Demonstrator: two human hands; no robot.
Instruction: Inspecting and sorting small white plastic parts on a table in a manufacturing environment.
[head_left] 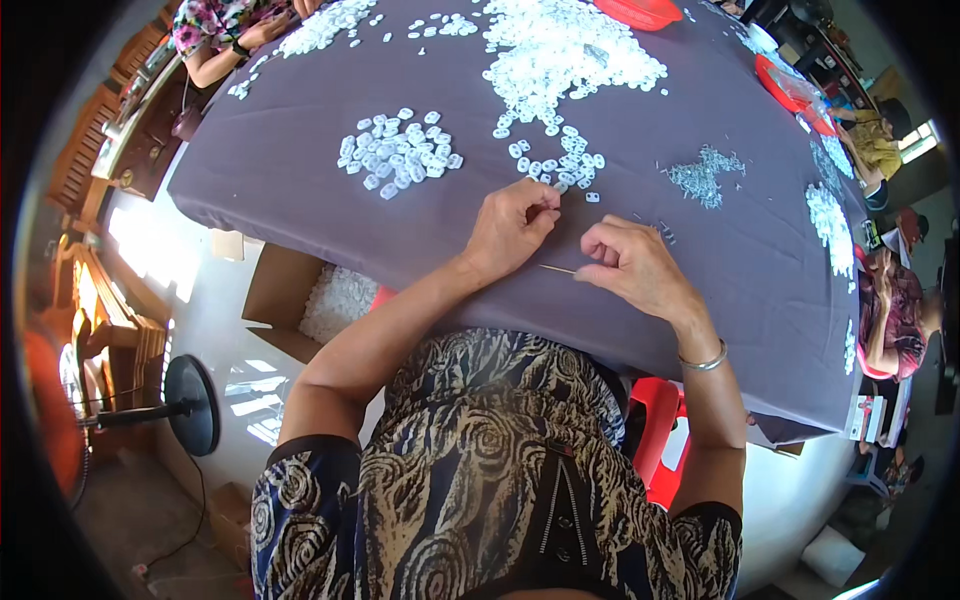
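Two hands over a grey-purple tablecloth; left hand curled nearly closed, fingertips pinched at the near edge of a scatter of small white plastic pieces; whether it has one gripped, cannot tell, too small. Right hand also mostly closed, thumb and forefinger pinching the end of a thin metal pin; pin lies roughly level, pointing toward the left hand, its tip just below the left wrist side of the palm; silver bangle on the right wrist. Hands near each other, not touching.

Separate neat cluster of white pieces sits left of the left hand, well apart; large heap of white pieces further up the table, running down into the scatter. Small pile of metal pins up and right of the right hand; a few loose ones just beside its knuckles.

Red baskets at the far rim; cardboard box with white pieces on the floor, left; black fan base lower left; red stool under the table edge. Another person's arm top left, working a further pile of white pieces.
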